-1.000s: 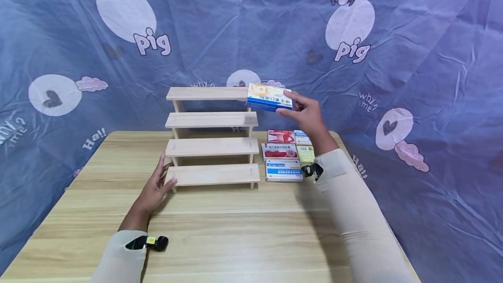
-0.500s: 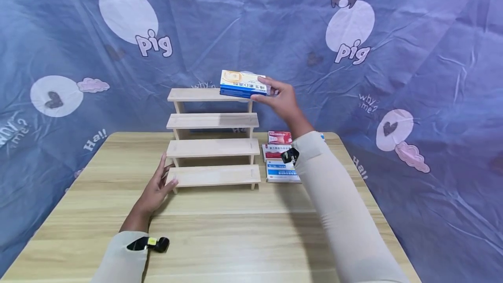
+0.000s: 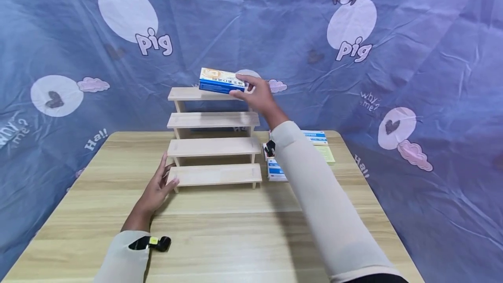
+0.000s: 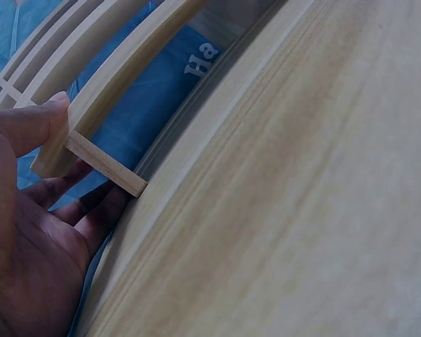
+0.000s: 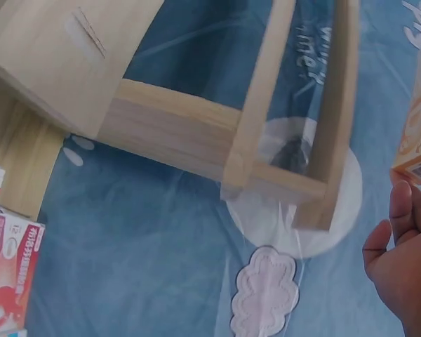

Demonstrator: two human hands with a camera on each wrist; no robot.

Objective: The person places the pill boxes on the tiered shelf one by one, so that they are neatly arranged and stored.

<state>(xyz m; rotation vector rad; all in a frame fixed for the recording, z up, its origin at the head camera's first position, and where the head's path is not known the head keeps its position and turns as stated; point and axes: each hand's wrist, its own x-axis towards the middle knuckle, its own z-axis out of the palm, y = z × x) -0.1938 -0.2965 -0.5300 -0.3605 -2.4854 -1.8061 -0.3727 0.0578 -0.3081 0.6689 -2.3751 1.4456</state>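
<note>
A four-tier pale wooden display stand [image 3: 214, 145] stands on the table in the head view. My left hand [image 3: 155, 191] grips the left end of its lowest tier; in the left wrist view the thumb lies on the tier's edge [image 4: 126, 77] and the fingers reach under it beside the leg. Above the top tier, my right hand [image 3: 257, 93] pinches a blue, white and orange medicine box [image 3: 220, 81] by its right end, between thumb and fingers. At the right edge of the right wrist view, only part of that box [image 5: 417, 133] shows.
Medicine boxes lie right of the stand, partly hidden by the right sleeve [image 3: 314, 200]: a blue-and-white box [image 3: 277, 171], a yellow-green box [image 3: 325, 154] and a red-and-white box [image 5: 12, 270]. A blue patterned cloth [image 3: 432, 56] hangs behind the wooden table [image 3: 220, 239].
My right hand has carried the medicine box leftward and slightly up, from the stand's right side to over its top tier. The left hand stays at the lowest tier.
</note>
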